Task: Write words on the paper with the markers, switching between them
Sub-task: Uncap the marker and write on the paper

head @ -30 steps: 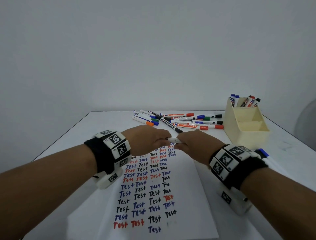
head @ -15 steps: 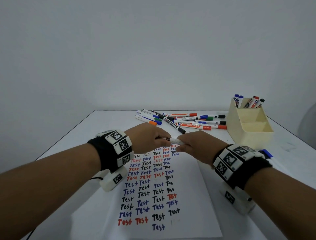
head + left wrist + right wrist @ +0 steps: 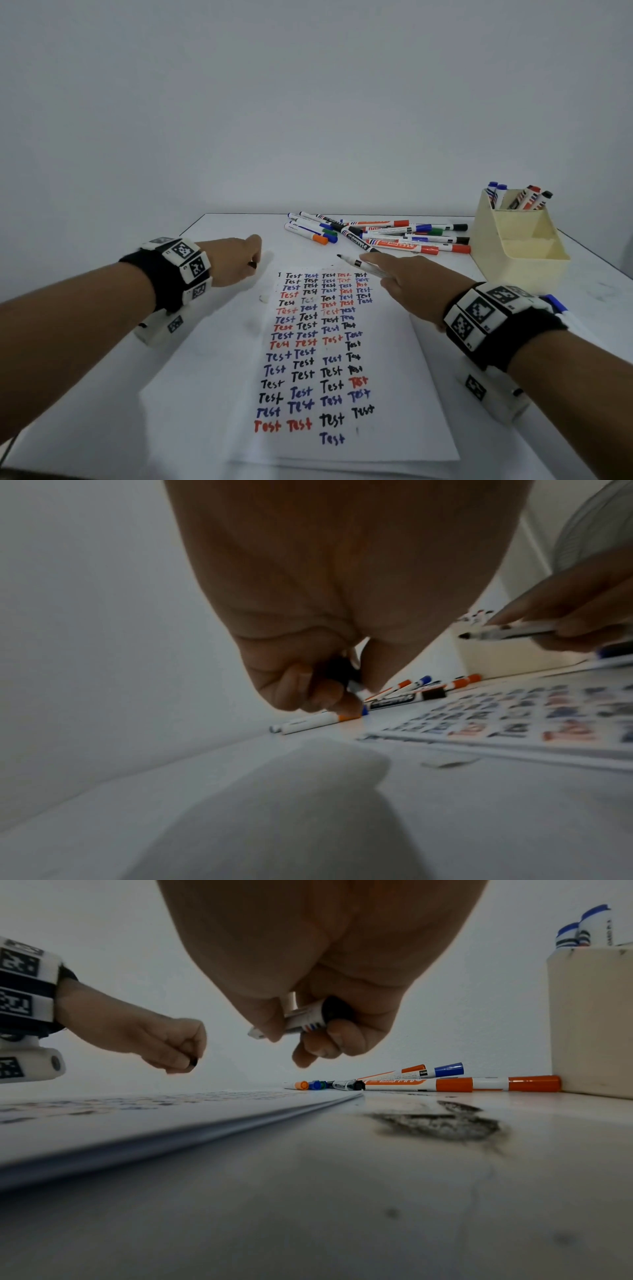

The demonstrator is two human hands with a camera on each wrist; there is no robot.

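A white sheet of paper (image 3: 383, 394) filled with columns of "Test" in black, blue and red lies in the middle of the table. My right hand (image 3: 407, 284) grips an uncapped black marker (image 3: 359, 264) over the paper's top right corner, its bare tip pointing left. The same marker (image 3: 304, 1019) shows in the right wrist view, held in curled fingers. My left hand (image 3: 236, 262) hovers left of the paper's top edge with its fingers curled round the black cap (image 3: 337, 669), which peeks out as a dark spot (image 3: 252, 263).
Several loose markers (image 3: 387, 236) lie in a heap beyond the paper. A cream pen holder (image 3: 524, 253) with more markers stands at the back right. A blue-capped marker (image 3: 556, 303) lies by my right wrist. Black ink smears (image 3: 441, 1121) mark the table right of the paper.
The hands were together on one marker above the paper. They have pulled apart: the left hand went left with the cap, the right hand keeps the uncapped marker.
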